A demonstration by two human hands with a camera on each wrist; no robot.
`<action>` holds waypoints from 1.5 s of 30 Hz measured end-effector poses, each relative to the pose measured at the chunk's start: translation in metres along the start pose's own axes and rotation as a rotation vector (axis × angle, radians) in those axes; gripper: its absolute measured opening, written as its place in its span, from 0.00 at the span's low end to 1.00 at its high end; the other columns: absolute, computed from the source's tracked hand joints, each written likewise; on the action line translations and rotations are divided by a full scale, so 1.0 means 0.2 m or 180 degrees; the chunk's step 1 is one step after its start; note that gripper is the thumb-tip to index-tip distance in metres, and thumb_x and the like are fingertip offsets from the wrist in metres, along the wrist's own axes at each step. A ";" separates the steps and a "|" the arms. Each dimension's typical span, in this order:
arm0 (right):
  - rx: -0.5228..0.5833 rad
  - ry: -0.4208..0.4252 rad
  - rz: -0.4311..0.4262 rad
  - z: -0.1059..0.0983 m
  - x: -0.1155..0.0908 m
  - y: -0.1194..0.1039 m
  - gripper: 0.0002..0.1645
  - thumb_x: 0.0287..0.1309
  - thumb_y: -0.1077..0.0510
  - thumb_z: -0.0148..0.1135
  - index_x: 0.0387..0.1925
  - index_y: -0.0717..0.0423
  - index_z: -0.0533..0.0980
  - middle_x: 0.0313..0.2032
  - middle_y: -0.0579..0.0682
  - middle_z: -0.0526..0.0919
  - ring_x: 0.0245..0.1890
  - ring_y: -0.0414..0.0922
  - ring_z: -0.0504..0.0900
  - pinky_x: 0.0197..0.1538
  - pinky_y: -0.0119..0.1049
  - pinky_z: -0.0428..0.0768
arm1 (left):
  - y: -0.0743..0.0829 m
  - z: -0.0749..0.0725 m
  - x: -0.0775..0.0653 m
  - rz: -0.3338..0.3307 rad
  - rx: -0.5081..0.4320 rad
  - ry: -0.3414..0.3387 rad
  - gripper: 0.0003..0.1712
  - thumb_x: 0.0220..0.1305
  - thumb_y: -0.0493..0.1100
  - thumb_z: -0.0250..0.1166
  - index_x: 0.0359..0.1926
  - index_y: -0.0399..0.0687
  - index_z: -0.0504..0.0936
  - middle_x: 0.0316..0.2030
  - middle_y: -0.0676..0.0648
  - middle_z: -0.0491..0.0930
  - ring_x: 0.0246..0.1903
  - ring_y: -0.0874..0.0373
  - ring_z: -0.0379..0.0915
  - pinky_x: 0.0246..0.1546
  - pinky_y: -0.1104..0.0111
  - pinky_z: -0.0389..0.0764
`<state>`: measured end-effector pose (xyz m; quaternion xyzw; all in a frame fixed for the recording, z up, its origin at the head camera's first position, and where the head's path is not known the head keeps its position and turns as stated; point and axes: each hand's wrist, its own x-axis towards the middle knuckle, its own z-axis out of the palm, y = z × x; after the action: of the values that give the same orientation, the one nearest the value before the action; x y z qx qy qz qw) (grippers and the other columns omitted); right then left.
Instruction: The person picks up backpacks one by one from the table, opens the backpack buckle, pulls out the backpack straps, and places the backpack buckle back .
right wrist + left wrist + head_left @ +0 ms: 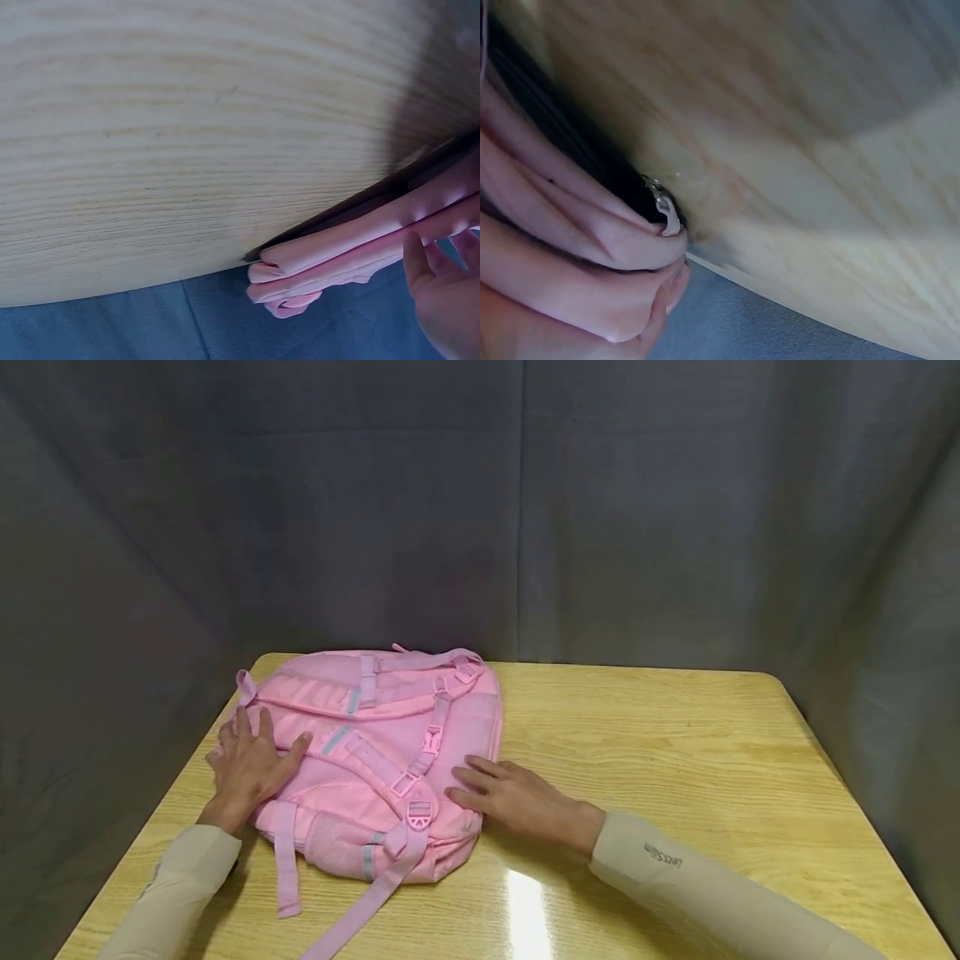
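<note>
A pink backpack (375, 752) lies flat on the left part of the table, shoulder straps facing up. A pink plastic buckle (432, 740) joins a strap across them. My left hand (251, 768) rests on the bag's left end with its fingers spread. At the opposite end, my right hand (517, 797) touches the bag with nearly straight fingers. The left wrist view shows folds of pink fabric (570, 225) near the table edge, with part of the hand at the bottom. In the right wrist view, my right hand's fingers meet the pink side (352, 251).
The wooden table (660, 760) extends to the right of the bag. Loose pink webbing (360, 914) hangs toward the front, beside a shorter strap end (287, 868). Dark grey curtain (637, 510) surrounds the back and sides.
</note>
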<state>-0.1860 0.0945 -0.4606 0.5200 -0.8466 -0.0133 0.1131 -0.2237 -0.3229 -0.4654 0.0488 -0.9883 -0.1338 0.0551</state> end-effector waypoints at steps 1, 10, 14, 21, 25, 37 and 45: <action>-0.0050 0.0058 -0.0021 0.00 0.00 -0.01 0.29 0.69 0.58 0.59 0.70 0.41 0.69 0.68 0.50 0.72 0.70 0.53 0.68 0.59 0.48 0.80 | 0.00 0.00 0.00 0.0045 0.0002 -0.0006 0.57 0.67 0.72 0.48 0.75 0.28 0.48 0.73 0.20 0.38 0.68 0.18 0.37 0.54 0.20 0.49; -0.0234 0.0565 -0.0317 0.00 -0.06 -0.12 0.26 0.61 0.42 0.66 0.60 0.38 0.77 0.54 0.46 0.80 0.56 0.48 0.77 0.54 0.40 0.80 | 0.05 0.01 0.04 0.0438 -0.0001 -0.0141 0.56 0.66 0.72 0.50 0.75 0.31 0.51 0.74 0.23 0.39 0.70 0.20 0.36 0.56 0.21 0.48; -0.0216 0.0598 -0.0390 0.00 -0.08 -0.17 0.30 0.57 0.34 0.65 0.59 0.38 0.77 0.51 0.44 0.79 0.54 0.46 0.76 0.51 0.40 0.77 | 0.08 0.03 0.07 0.0617 0.0036 -0.0172 0.55 0.66 0.72 0.49 0.76 0.34 0.52 0.75 0.25 0.41 0.71 0.23 0.37 0.56 0.23 0.51; -0.0031 0.0534 -0.0473 -0.02 -0.12 -0.27 0.35 0.57 0.28 0.60 0.60 0.41 0.78 0.53 0.45 0.77 0.59 0.46 0.75 0.62 0.41 0.75 | 0.15 0.06 0.12 0.0928 0.0006 -0.0189 0.54 0.64 0.72 0.53 0.77 0.39 0.53 0.76 0.29 0.43 0.72 0.27 0.39 0.58 0.27 0.53; -0.0072 0.0482 -0.0562 -0.04 -0.14 -0.31 0.36 0.58 0.28 0.59 0.62 0.42 0.76 0.55 0.44 0.77 0.61 0.43 0.74 0.64 0.38 0.74 | 0.20 0.08 0.15 0.1063 -0.0006 -0.0247 0.54 0.64 0.72 0.53 0.77 0.41 0.53 0.77 0.32 0.42 0.73 0.29 0.38 0.59 0.29 0.53; -0.0192 0.0176 -0.0665 -0.09 -0.18 -0.41 0.40 0.62 0.28 0.54 0.69 0.42 0.70 0.66 0.44 0.74 0.67 0.43 0.72 0.61 0.36 0.74 | 0.34 0.12 0.22 0.1438 -0.0010 -0.0403 0.55 0.61 0.73 0.57 0.78 0.47 0.53 0.78 0.37 0.41 0.75 0.33 0.38 0.64 0.28 0.49; -0.0396 0.0174 -0.0756 -0.12 -0.18 -0.47 0.33 0.68 0.33 0.48 0.68 0.40 0.70 0.65 0.43 0.74 0.63 0.39 0.74 0.58 0.34 0.76 | 0.46 0.15 0.25 0.1689 -0.0026 -0.0462 0.55 0.59 0.72 0.59 0.78 0.47 0.53 0.78 0.37 0.40 0.75 0.35 0.37 0.67 0.31 0.49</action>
<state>-0.0833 0.0846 -0.4571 0.6087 -0.7732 -0.0650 0.1657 -0.2848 -0.2325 -0.4635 -0.2218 -0.9673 -0.1218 0.0174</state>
